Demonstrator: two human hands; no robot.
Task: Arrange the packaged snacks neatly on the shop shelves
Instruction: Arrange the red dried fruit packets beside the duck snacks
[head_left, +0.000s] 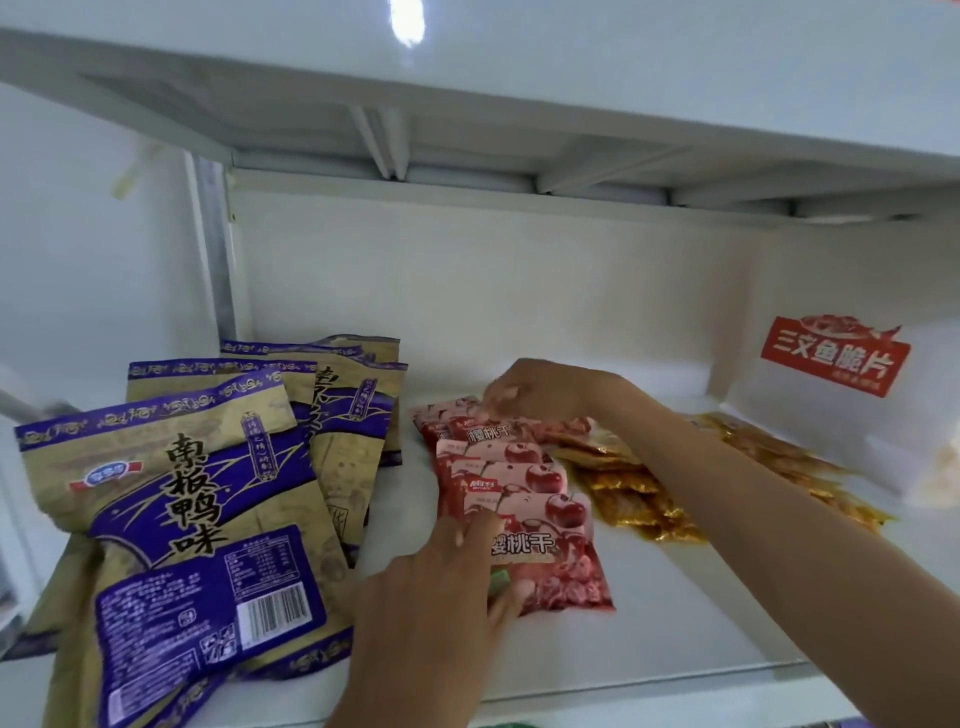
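Nearest you, your left hand (441, 582) pinches the left edge of the front red cherry packet (550, 551), thumb underneath and fingers curled on top. That packet lies flat on the white shelf (675, 613), at the front of a row of red cherry packets (498, 462) overlapping like tiles towards the back. They look light, soft and glossy, so they will likely slide over one another; take them by the flat sealed edges rather than the lumpy middle, and square them with gentle pushes.

To the left, the purple-and-gold bags (208, 519) lie fanned and partly stacked, larger and floppier, the front one overhanging the shelf lip; I judge it could slip off if nudged.

Further in, your right hand (524, 389) rests on the rear end of the cherry row, fingers bent down onto the packets; whether it actually grips one you cannot tell. Just right of the row lies a spread of amber clear packets (644, 504), thin and probably crinkly.

Farthest right stands a white bag with a red label (836, 358), leaning near the back wall; its contents are not visible.
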